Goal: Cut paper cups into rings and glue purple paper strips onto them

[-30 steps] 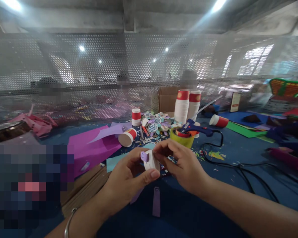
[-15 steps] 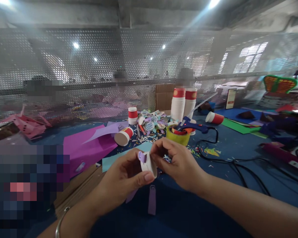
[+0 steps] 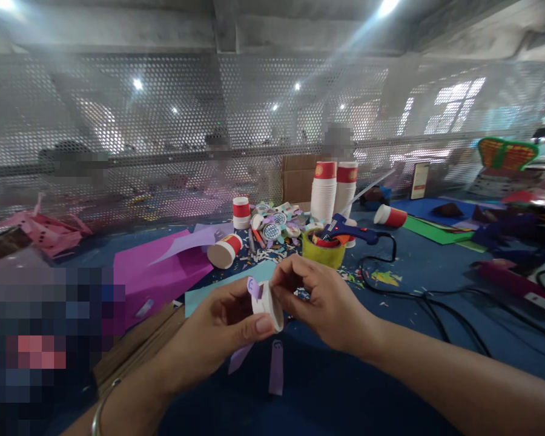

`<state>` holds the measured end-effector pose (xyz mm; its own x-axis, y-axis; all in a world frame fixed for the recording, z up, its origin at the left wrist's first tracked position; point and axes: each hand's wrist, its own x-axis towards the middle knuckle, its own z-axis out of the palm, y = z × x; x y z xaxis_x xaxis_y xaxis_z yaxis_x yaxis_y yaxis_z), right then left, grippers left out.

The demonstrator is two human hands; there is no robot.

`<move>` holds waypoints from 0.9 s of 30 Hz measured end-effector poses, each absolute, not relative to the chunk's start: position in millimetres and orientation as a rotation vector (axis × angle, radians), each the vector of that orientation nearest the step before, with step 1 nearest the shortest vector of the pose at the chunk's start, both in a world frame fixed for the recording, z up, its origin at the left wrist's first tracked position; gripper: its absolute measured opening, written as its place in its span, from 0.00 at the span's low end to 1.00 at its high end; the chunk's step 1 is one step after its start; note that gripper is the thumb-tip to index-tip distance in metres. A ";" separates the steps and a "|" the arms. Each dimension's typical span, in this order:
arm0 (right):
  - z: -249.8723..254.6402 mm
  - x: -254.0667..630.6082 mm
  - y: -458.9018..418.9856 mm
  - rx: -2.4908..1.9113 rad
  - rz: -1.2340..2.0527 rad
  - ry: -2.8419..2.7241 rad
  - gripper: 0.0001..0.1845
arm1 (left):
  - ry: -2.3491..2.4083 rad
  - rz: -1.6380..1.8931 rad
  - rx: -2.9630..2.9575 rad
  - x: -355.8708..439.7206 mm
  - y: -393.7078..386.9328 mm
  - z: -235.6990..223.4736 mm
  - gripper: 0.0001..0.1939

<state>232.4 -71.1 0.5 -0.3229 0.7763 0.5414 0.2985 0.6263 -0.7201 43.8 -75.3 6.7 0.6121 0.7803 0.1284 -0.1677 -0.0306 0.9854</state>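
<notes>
My left hand (image 3: pixel 229 327) is closed around a short white paper cup piece (image 3: pixel 264 306), its thumb along the near side. A small purple paper tab (image 3: pixel 253 287) with a face drawn on it sticks out from the piece's upper left. At the piece's right rim, my right hand (image 3: pixel 315 297) pinches with thumb and forefinger; whether it grips the rim or something small I cannot make out. Below, a purple paper strip (image 3: pixel 276 366) with a drawn mark lies on the blue table, and another purple strip (image 3: pixel 240 358) shows partly under my left hand.
A blue glue gun (image 3: pixel 349 230) rests on a yellow tape roll (image 3: pixel 324 253), its black cord running right. Behind are stacked paper cups (image 3: pixel 323 197) and a pile of small decorated pieces (image 3: pixel 275 227). Purple sheets (image 3: pixel 158 272) and cardboard (image 3: pixel 136 345) lie left, a phone (image 3: pixel 419 180) stands at back right.
The purple tab now leans further left on the cup piece. Both hands keep nearly the same hold, and the whole view has shifted slightly.
</notes>
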 end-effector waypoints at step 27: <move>0.0 232.4 -69.1 -0.911 0.614 -1.885 0.06 | 0.642 0.904 1.345 42.0 -73.2 8.6 0.15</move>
